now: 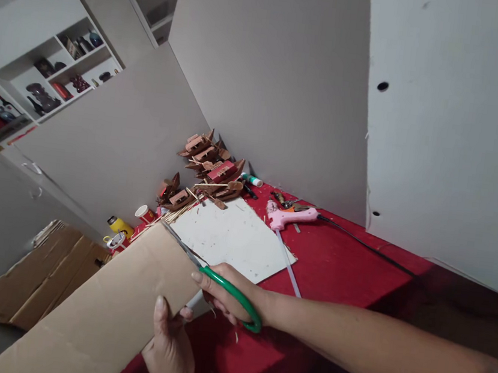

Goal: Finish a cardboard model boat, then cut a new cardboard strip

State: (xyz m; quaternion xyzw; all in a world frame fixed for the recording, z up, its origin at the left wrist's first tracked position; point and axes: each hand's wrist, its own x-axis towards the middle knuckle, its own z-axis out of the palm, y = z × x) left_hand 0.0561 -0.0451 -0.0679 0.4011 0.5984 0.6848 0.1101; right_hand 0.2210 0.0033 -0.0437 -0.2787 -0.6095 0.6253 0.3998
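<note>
My right hand [229, 296] is closed round the green handles of a pair of scissors [236, 294]. The scissor blades lie along the upper right edge of a large sheet of brown cardboard [94, 294], pointing up and left. With the thumb on top and the fingers curled beneath, my left hand [170, 343] grips the cardboard's lower right edge. Something pale, perhaps a strip, shows between the two hands, partly hidden. Below and behind the sheet, a white board [229, 235] rests on the red tabletop.
Several small wooden model boats [210, 169] stand at the far corner. A pink glue gun [290, 217] with a glue stick and black cord lies on the red tabletop [338, 270]. Paper cups [144, 215] and a yellow bottle [119, 226] stand at left, near folded cardboard [45, 276].
</note>
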